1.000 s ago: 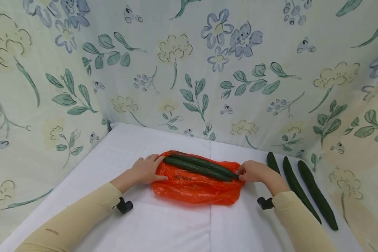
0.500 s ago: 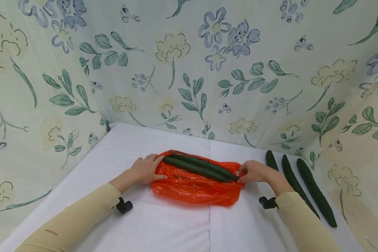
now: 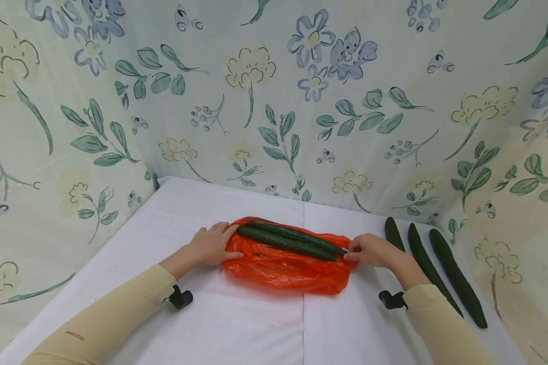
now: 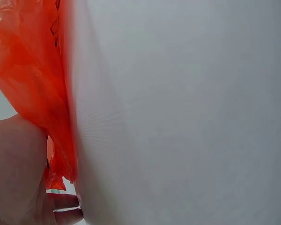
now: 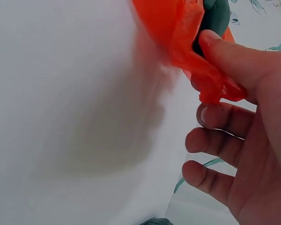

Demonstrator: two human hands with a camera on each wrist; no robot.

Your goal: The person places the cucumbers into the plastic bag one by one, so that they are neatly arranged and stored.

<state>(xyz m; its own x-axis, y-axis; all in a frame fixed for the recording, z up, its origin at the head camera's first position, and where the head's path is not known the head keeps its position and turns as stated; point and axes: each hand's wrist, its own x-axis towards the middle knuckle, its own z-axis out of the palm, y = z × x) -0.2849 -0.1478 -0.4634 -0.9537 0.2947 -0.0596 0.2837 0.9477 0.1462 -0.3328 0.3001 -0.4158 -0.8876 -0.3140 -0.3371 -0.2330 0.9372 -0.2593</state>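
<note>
Two long dark green cucumbers (image 3: 285,242) lie side by side on a crumpled orange-red plastic bag (image 3: 283,276) in the head view. My left hand (image 3: 212,246) holds the bag's left end, thumb on its front and index finger by the cucumber ends. In the left wrist view, the bag (image 4: 33,70) passes beneath the base of the thumb. At the other end my right hand (image 3: 370,249) pinches the bag's edge beside the cucumber tips. The right wrist view shows its thumb (image 5: 225,51) against a cucumber, bag film (image 5: 210,84) bunched under it, and the other fingers curled loosely.
Three more cucumbers, a short-looking one (image 3: 394,233) partly behind the right arm, a middle one (image 3: 431,271) and an outer one (image 3: 457,279), lie along the right side of the white-covered table (image 3: 237,324). Flower-patterned cloth (image 3: 255,111) hangs around its back and sides.
My right hand has shifted slightly to the right, drawing the bag's right end with it. The bag's front folds have moved a little. My left hand has stayed nearly still.
</note>
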